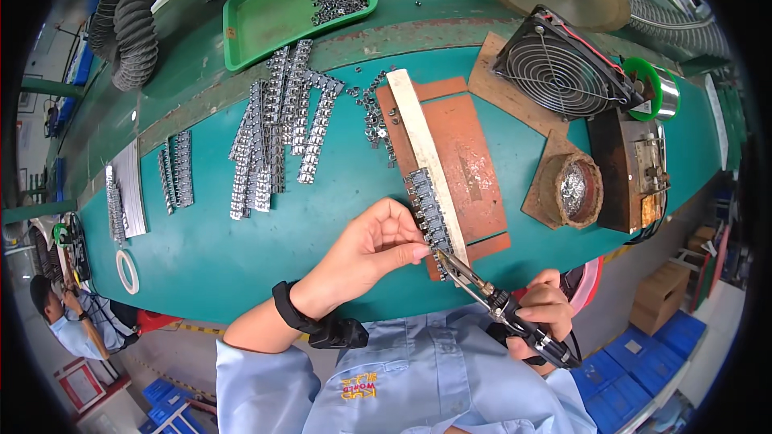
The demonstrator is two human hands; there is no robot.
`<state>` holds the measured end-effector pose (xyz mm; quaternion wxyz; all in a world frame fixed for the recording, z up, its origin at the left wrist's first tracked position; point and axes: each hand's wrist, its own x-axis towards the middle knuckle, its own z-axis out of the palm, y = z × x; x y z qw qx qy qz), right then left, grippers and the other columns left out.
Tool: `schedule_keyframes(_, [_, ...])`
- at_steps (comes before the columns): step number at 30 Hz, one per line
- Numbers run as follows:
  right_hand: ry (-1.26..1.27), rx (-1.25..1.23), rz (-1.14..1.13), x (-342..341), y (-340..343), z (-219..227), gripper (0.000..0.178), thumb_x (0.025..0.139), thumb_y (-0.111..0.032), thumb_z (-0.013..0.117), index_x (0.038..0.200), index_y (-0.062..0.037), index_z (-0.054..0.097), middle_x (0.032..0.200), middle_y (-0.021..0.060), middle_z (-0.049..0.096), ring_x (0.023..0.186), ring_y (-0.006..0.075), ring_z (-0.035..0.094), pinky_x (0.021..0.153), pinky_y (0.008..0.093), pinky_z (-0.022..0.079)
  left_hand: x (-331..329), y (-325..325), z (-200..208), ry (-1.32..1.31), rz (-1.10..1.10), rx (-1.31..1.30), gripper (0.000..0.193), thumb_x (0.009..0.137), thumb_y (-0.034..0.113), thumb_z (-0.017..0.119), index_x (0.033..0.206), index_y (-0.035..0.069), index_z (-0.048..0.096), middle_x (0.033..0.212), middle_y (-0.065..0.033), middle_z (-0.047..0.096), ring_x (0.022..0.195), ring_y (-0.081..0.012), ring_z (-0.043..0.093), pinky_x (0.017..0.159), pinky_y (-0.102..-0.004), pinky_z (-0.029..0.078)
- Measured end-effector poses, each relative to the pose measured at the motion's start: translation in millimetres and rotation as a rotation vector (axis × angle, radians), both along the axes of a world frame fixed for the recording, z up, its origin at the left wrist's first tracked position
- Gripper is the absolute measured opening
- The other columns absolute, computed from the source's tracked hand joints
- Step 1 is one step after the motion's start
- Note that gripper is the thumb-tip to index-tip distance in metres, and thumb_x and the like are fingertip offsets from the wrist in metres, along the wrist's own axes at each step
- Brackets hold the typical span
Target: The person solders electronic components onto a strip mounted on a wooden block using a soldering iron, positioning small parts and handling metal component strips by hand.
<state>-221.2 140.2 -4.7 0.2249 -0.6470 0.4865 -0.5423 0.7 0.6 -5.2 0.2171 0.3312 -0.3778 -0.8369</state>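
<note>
My left hand has its fingers curled and its thumb pressed to the edge of a strip of small circuit boards. That strip lies along a whitish bar on a reddish-brown board. In my right hand is a black soldering iron, gripped by its handle and slanting up to the left. Its metal tip meets the lower end of the strip, close to my left thumb. Small loose metal parts lie by the bar's upper left side.
More board strips lie on the green mat's left half. A green tray of small parts stands at the back. A fan, a solder spool, a solder pot and a dark box stand right. Another person sits far left.
</note>
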Motion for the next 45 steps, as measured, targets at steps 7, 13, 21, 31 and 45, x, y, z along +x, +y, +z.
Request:
schedule_keyframes(7, [0.004, 0.033, -0.002, 2.3, -2.4, 0.0, 0.034, 0.064, -0.030, 0.074, 0.083, -0.0082, 0.056, 0.056, 0.0008, 0.053, 0.048, 0.0139, 0.048, 0.062, 0.0325, 0.038, 0.5, 0.5, 0.1, -0.001, 0.002, 0.000, 0.020, 0.080, -0.003, 0.059, 0.089, 0.007, 0.044, 0.084, -0.0020, 0.056, 0.081, -0.0088, 0.056, 0.072, -0.0215, 0.045])
schedule_keyframes(13, [0.000, 0.046, 0.000, 2.7, -4.1, 2.5, 0.032, 0.065, -0.030, 0.073, 0.081, -0.0083, 0.056, 0.055, 0.0006, 0.053, 0.047, 0.0142, 0.048, 0.062, 0.0325, 0.038, 0.4, 0.7, -0.7, 0.007, 0.006, 0.017, 0.020, 0.080, -0.003, 0.059, 0.089, 0.007, 0.044, 0.085, -0.0026, 0.056, 0.081, -0.0088, 0.056, 0.072, -0.0216, 0.045])
schedule_keyframes(21, [-0.009, 0.023, -0.040, 5.2, -1.2, 2.9, 0.031, 0.065, -0.029, 0.073, 0.081, -0.0080, 0.056, 0.054, 0.0003, 0.052, 0.046, 0.0143, 0.047, 0.061, 0.0321, 0.038, 1.1, 2.1, -2.0, 0.017, 0.013, -0.001, 0.019, 0.080, -0.002, 0.059, 0.089, 0.007, 0.044, 0.085, -0.0020, 0.056, 0.081, -0.0086, 0.056, 0.072, -0.0213, 0.045])
schedule_keyframes(31, [0.005, 0.019, -0.017, 4.2, -2.1, 3.0, 0.031, 0.064, -0.029, 0.072, 0.081, -0.0076, 0.057, 0.053, 0.0002, 0.051, 0.045, 0.0143, 0.047, 0.061, 0.0317, 0.039, 1.3, 1.6, -0.7, 0.001, 0.000, -0.010, 0.016, 0.081, -0.001, 0.059, 0.086, 0.006, 0.046, 0.083, -0.0008, 0.056, 0.080, -0.0076, 0.055, 0.072, -0.0207, 0.044])
schedule_keyframes(45, [-0.159, -0.106, -0.459, 4.2, 30.4, -25.1, 0.036, 0.076, -0.023, 0.062, 0.100, -0.0040, 0.043, 0.093, 0.0098, 0.050, 0.077, 0.0141, 0.047, 0.070, 0.0285, 0.037, 1.2, 2.8, -4.0, 0.014, -0.013, -0.036, 0.015, 0.082, -0.001, 0.058, 0.084, 0.006, 0.045, 0.084, -0.0029, 0.058, 0.080, -0.0079, 0.055, 0.072, -0.0211, 0.044])
